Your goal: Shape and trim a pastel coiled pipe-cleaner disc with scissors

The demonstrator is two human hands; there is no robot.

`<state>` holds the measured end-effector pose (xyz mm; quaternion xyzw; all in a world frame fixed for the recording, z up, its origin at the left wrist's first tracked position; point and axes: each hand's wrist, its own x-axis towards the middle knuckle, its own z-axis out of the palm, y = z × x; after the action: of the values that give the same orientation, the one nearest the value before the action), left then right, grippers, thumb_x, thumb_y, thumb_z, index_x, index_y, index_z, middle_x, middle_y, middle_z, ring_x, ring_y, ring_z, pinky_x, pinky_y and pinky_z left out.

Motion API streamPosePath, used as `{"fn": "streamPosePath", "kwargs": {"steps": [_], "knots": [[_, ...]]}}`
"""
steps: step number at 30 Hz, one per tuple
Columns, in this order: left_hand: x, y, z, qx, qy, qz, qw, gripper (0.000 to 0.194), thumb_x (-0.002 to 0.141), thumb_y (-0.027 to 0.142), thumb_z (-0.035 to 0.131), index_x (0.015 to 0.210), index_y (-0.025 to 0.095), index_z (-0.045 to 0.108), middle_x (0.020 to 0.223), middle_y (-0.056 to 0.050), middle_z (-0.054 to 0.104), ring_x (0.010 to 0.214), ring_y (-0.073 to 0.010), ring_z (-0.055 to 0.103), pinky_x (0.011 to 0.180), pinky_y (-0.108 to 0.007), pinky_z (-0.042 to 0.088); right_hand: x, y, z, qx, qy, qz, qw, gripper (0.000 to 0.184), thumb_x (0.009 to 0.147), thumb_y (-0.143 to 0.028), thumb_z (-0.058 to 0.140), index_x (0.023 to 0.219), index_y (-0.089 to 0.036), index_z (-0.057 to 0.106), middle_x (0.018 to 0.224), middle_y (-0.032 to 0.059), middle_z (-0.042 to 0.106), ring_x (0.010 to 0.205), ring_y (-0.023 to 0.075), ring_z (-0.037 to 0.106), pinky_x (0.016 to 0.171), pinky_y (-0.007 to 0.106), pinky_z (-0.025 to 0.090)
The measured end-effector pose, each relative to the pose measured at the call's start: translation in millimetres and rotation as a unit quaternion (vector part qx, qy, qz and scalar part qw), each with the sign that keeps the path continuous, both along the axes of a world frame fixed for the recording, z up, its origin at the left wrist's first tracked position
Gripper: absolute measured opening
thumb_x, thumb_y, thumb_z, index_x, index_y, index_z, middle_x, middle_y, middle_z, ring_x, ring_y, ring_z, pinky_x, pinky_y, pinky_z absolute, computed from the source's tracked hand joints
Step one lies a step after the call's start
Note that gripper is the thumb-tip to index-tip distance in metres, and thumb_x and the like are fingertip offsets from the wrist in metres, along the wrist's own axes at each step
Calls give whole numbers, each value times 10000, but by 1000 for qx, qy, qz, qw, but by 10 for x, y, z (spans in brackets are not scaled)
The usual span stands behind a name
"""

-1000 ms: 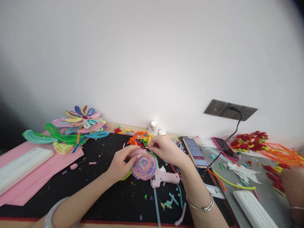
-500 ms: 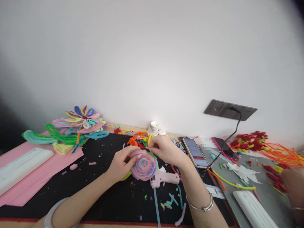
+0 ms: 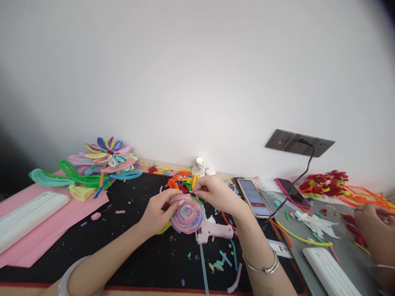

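Observation:
Between my hands is a round spiral disc of pastel pipe cleaners [image 3: 187, 214], pink, purple and mint, with its face toward me. My left hand [image 3: 159, 211] pinches its upper left edge, thumb on the front. At the disc's top edge, the fingers of my right hand [image 3: 211, 193] are pressed together; a bit of green shows there, but what they pinch is too small to make out. A pale pink glue gun [image 3: 217, 231] lies just right of the disc, with a glue stick [image 3: 203, 267] extending toward me. Orange and green pipe cleaners [image 3: 180, 181] lie behind the disc.
Pipe-cleaner flowers [image 3: 108, 154] and a white case [image 3: 33, 218] lie on pink paper at left. A phone [image 3: 253, 197] stands right of my arm, near a black cord [image 3: 293, 183] running to the wall socket [image 3: 299, 142]. Another person's hand [image 3: 375, 228] is at far right.
My hands and the disc have stayed nearly still. At the far right, the other person's hand has come further into view, over the red pieces.

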<state>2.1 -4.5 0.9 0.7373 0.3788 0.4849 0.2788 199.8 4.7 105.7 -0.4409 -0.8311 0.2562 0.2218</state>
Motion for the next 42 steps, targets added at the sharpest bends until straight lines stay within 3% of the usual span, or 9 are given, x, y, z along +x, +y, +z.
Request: {"fn": "streamPosePath", "kwargs": {"steps": [5, 13, 42], "knots": [[2, 4, 6, 4, 0, 5, 1000, 204, 869, 304, 562, 994, 166, 645, 915, -79, 736, 750, -188, 700, 646, -253, 554, 28, 11, 6, 8, -16, 14, 1000, 203, 766, -10, 495, 637, -155, 554, 604, -44, 507, 580, 89, 427, 561, 213, 324], [-8, 0, 15, 7, 4, 3, 1000, 201, 876, 303, 551, 989, 163, 640, 902, -77, 738, 736, -181, 698, 628, -244, 546, 63, 27, -33, 8, -12, 0, 1000, 146, 780, -31, 551, 735, -152, 619, 716, -6, 627, 659, 105, 542, 611, 211, 391], [-8, 7, -2, 13, 16, 3, 1000, 185, 879, 277, 540, 998, 168, 630, 908, -69, 731, 750, -178, 697, 646, -241, 540, 8, -20, 12, -3, -10, -4, 1000, 188, 769, 3, 549, 667, -155, 547, 636, -33, 545, 606, 94, 479, 585, 212, 357]]}}
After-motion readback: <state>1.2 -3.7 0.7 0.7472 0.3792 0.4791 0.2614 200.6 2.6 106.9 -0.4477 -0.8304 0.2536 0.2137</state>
